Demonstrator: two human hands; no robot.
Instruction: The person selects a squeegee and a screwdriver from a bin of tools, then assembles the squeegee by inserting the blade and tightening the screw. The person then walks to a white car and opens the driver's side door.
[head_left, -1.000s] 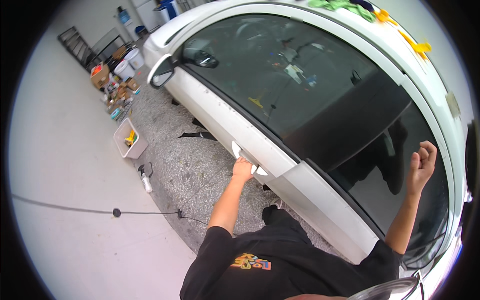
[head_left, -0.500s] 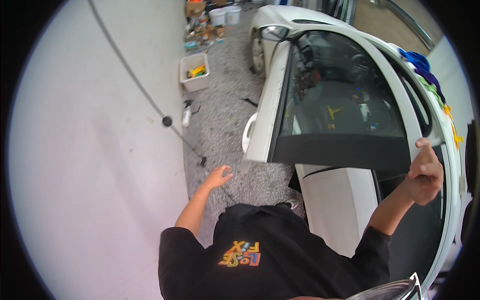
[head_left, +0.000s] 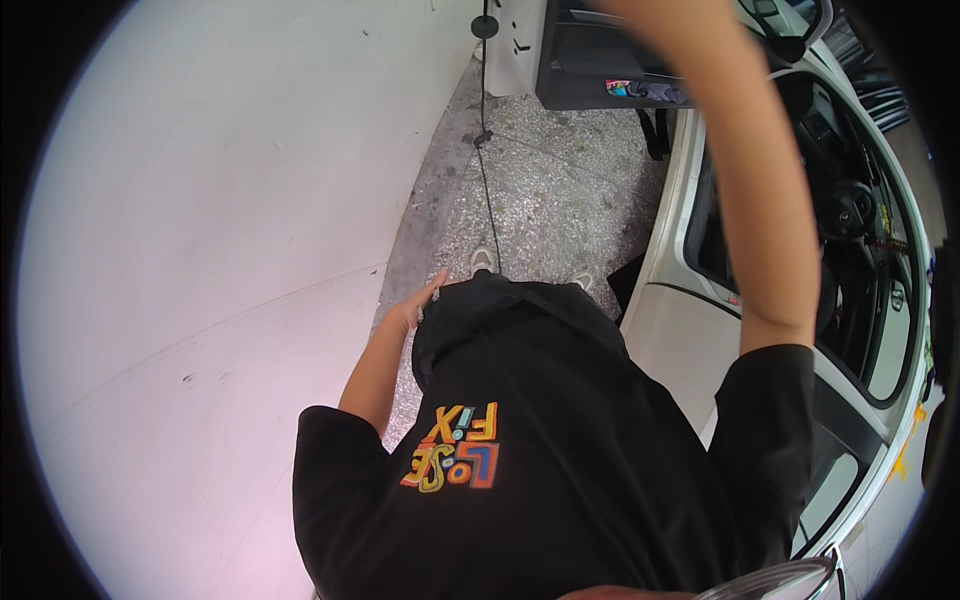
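Observation:
My left hand [head_left: 422, 303] hangs beside my black trousers [head_left: 515, 305], fingers stretched out and nothing seen in it. My right arm reaches far forward over an open white car door [head_left: 515, 45]. Only part of my right hand [head_left: 668, 14] shows at the top edge, blurred, with its fingers cut off; whether it touches the door is hidden. The door's dark inner panel [head_left: 590, 68] faces me, and colourful small items [head_left: 640, 90] lie in its lower pocket. Through the doorway the steering wheel [head_left: 853, 208] is visible.
A white wall [head_left: 220, 250] runs along my left. A thin black cable [head_left: 488, 190] with a round black piece [head_left: 484, 26] trails down to the speckled floor [head_left: 560, 190] by my shoe [head_left: 483, 260]. The white car body [head_left: 670, 340] stands on my right.
The door has swung open, away from the car and forward. My right hand has gone from the door's rear edge to far ahead. My left hand has come back beside my trousers.

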